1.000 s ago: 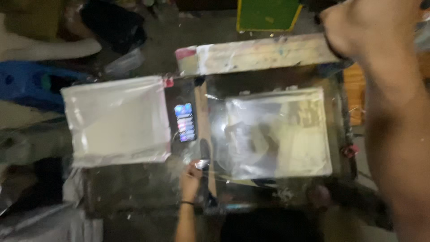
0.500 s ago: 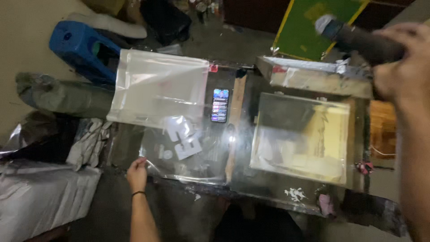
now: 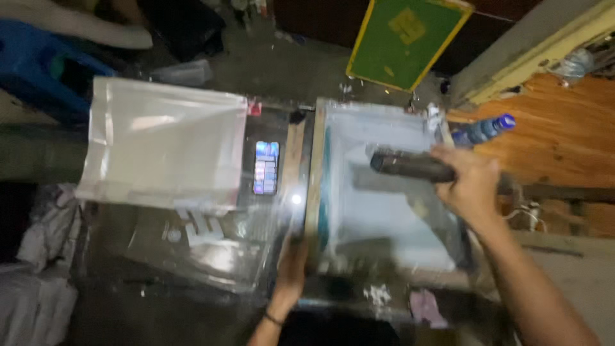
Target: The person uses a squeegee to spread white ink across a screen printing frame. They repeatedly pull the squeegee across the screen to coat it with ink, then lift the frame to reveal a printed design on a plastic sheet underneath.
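Right hand point(image 3: 471, 182): closed round the dark handle of a squeegee point(image 3: 410, 166), which lies across the mesh of the printing frame point(image 3: 384, 192). Half a second ago this hand held the same tool up in the air at the far right corner, clear of the frame; it has now come down onto the pale screen, near its upper part. The blade itself is blurred, so contact with the mesh cannot be confirmed, though the tool sits low and flat over it.

Left hand point(image 3: 291, 263): fingers curled onto the near left corner of the frame's wooden edge, gripping or pressing it. Half a second ago this hand was out to the left, near the front edge of the clear sheet point(image 3: 205, 250); it has since moved right to the frame.

Frame: now lying down flat over the work surface. In the earlier pictures it appeared lifted, with a pale sheet visible beneath it; that sheet is now covered. Judgement: the screen is lowered and steadied, and a stroke with the squeegee is being set up or has started.

Surroundings: a lit phone point(image 3: 266, 168) lies just left of the frame. A pile of clear plastic bags point(image 3: 163, 144) sits further left. A green board point(image 3: 407, 41) leans beyond the table. A blue-capped bottle point(image 3: 483, 130) lies at the right.
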